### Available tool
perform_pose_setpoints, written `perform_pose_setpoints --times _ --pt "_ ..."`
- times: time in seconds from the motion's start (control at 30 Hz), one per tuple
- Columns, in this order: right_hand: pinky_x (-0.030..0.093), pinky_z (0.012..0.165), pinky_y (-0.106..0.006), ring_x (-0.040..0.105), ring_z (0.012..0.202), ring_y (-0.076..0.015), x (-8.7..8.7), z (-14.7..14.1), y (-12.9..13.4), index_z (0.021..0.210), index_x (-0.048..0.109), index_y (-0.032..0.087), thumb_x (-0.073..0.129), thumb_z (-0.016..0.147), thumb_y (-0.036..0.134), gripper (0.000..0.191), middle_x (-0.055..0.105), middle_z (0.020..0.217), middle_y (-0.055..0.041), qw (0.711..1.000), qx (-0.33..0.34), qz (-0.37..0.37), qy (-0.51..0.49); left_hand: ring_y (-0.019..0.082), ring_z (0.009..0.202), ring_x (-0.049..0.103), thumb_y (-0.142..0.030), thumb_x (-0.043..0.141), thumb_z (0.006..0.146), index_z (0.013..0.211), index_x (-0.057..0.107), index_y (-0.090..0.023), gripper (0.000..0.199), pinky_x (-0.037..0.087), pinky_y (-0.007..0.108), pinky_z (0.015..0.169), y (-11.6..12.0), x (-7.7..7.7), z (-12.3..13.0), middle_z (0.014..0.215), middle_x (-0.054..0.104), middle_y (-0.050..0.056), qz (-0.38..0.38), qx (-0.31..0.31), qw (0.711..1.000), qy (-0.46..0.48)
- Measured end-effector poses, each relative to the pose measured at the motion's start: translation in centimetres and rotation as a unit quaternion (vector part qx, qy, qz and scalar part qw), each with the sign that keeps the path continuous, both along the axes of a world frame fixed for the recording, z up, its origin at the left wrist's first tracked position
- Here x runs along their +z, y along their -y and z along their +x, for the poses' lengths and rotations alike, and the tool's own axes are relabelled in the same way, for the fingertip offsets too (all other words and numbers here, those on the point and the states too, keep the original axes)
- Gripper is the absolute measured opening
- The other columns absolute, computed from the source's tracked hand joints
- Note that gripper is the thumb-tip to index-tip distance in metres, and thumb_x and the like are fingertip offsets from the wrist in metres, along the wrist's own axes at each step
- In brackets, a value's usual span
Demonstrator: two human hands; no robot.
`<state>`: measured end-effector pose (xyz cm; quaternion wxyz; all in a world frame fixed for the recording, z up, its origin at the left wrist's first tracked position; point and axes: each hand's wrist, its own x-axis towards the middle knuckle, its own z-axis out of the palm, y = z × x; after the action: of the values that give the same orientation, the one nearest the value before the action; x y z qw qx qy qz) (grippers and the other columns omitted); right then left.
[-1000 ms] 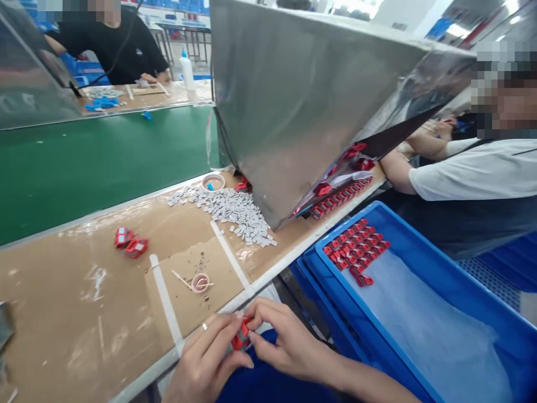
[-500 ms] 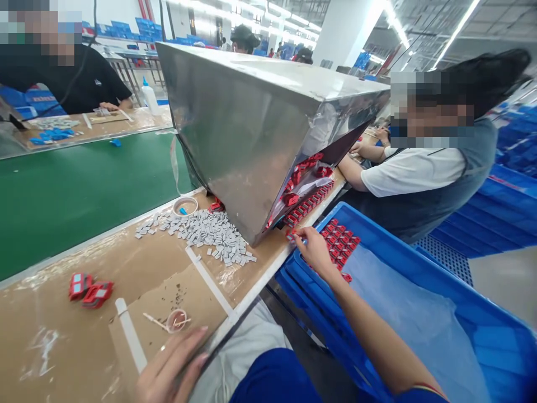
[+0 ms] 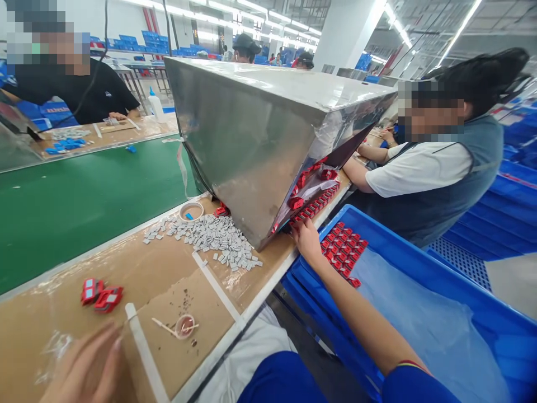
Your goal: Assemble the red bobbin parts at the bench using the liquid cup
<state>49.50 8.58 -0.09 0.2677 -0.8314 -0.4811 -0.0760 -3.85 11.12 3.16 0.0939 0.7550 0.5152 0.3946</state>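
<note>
My right hand [image 3: 307, 242] reaches to the bench edge beneath the metal box. Its fingers are closed on a small red plastic part at the near end of a row of red parts [image 3: 314, 208]; the fingertips partly hide it. At the lower left, my left hand [image 3: 90, 364] is over the bench, slightly blurred, with its fingers stretched out and nothing in them. Just beyond it lie two red plastic parts with pale panels [image 3: 103, 295]. A small clear cup [image 3: 185, 327] with thin sticks stands to its right.
A tilted metal box [image 3: 251, 145] rises over the bench [image 3: 168, 268]. Small grey pieces [image 3: 218, 238] lie heaped beside it, near a tape ring [image 3: 191, 211]. At right, a blue crate [image 3: 474, 280] holds rows of red parts. A green belt [image 3: 96, 196] runs behind. Co-workers sit left and right.
My right hand has moved the red part from beside the crate to the row's near end. My left hand has shifted left, away from the cup. The view has tilted slightly.
</note>
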Motion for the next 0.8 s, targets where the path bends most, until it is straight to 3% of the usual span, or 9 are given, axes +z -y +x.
perform_pose_setpoints --times 0.07,0.17,0.27,0.33,0.43,0.53,0.6,0.67,0.8 --pt "0.049 0.079 -0.036 0.059 0.085 -0.0247 0.9 -0.6 0.9 0.093 0.066 0.015 0.05 0.095 0.022 0.018 0.062 0.099 -0.0144 1.0 -0.015 0.006 0.007 0.04 0.133 0.059 -0.04 0.06 0.089 0.137 0.055 -0.061 0.053 0.042 0.068 0.116 -3.7 0.7 0.2 0.145 0.063 -0.013 -0.002 0.017 0.995 -0.101" --pt "0.048 0.075 -0.034 0.063 0.082 -0.0233 2.5 -2.9 3.0 0.095 0.065 0.016 0.046 0.099 0.027 0.022 0.066 0.099 -0.0132 1.0 -0.017 0.017 0.01 0.036 0.117 0.069 -0.035 0.049 0.094 0.125 0.068 -0.034 0.035 0.054 0.059 0.102 -8.1 0.7 -0.2 0.13 0.073 0.004 -0.014 -0.006 0.976 -0.218" --pt "0.049 0.073 -0.032 0.066 0.077 -0.0218 3.1 -6.3 5.5 0.093 0.065 0.019 0.046 0.101 0.036 0.027 0.07 0.091 -0.0097 0.999 0.026 0.034 -0.018 0.032 0.093 0.073 -0.036 0.039 0.1 0.107 0.071 -0.021 0.036 0.058 0.043 0.077 -8.8 0.1 -1.1 0.12 0.075 0.013 -0.044 0.03 0.961 -0.271" --pt "0.05 0.072 -0.033 0.067 0.075 -0.0225 2.9 -8.4 6.9 0.089 0.065 0.019 0.047 0.101 0.041 0.031 0.072 0.086 -0.0092 0.995 0.064 0.046 -0.058 0.031 0.093 0.071 -0.038 0.037 0.101 0.106 0.072 -0.02 0.039 0.055 0.04 0.074 -7.5 0.0 -1.5 0.119 0.074 0.014 -0.064 0.051 0.964 -0.253" --pt "0.052 0.072 -0.035 0.07 0.074 -0.0244 2.1 -10.1 8.5 0.088 0.068 0.019 0.05 0.098 0.053 0.04 0.075 0.084 -0.0106 0.986 0.102 0.042 -0.125 0.032 0.099 0.069 -0.043 0.047 0.095 0.107 0.072 -0.019 0.037 0.053 0.04 0.079 -4.7 0.3 -1.7 0.117 0.073 0.015 -0.096 0.084 0.982 -0.138" --pt "0.054 0.072 -0.037 0.072 0.074 -0.0273 1.3 -10.4 8.8 0.088 0.071 0.018 0.055 0.091 0.066 0.051 0.077 0.084 -0.0125 0.978 0.099 0.026 -0.181 0.026 0.092 0.069 -0.047 0.065 0.085 0.11 0.07 -0.017 0.039 0.053 0.036 0.082 -2.0 0.6 -1.9 0.109 0.074 0.012 -0.162 0.107 0.977 0.087" --pt "0.055 0.072 -0.038 0.073 0.076 -0.0288 1.1 -10.8 8.4 0.088 0.072 0.018 0.058 0.086 0.071 0.055 0.077 0.084 -0.013 0.969 0.101 0.013 -0.227 0.022 0.09 0.069 -0.046 0.076 0.08 0.113 0.067 -0.016 0.046 0.053 0.031 0.081 0.0 0.8 -1.8 0.108 0.074 0.01 -0.207 0.106 0.937 0.262" --pt "0.057 0.073 -0.038 0.074 0.077 -0.0286 0.9 -12.0 7.8 0.09 0.072 0.018 0.061 0.085 0.071 0.055 0.078 0.085 -0.0124 0.952 0.129 -0.001 -0.278 0.019 0.094 0.069 -0.043 0.084 0.076 0.117 0.064 -0.018 0.052 0.052 0.026 0.079 2.2 1.0 -1.4 0.111 0.074 0.009 -0.229 0.095 0.877 0.412" --pt "0.059 0.072 -0.034 0.074 0.081 -0.0243 0.6 -16.5 6.7 0.106 0.07 0.018 0.064 0.09 0.06 0.045 0.078 0.094 -0.0108 0.895 0.281 -0.044 -0.344 0.015 0.087 0.069 -0.038 0.09 0.073 0.121 0.063 -0.021 0.058 0.053 0.025 0.078 5.8 0.9 0.2 0.108 0.074 0.005 -0.279 0.057 0.741 0.608"
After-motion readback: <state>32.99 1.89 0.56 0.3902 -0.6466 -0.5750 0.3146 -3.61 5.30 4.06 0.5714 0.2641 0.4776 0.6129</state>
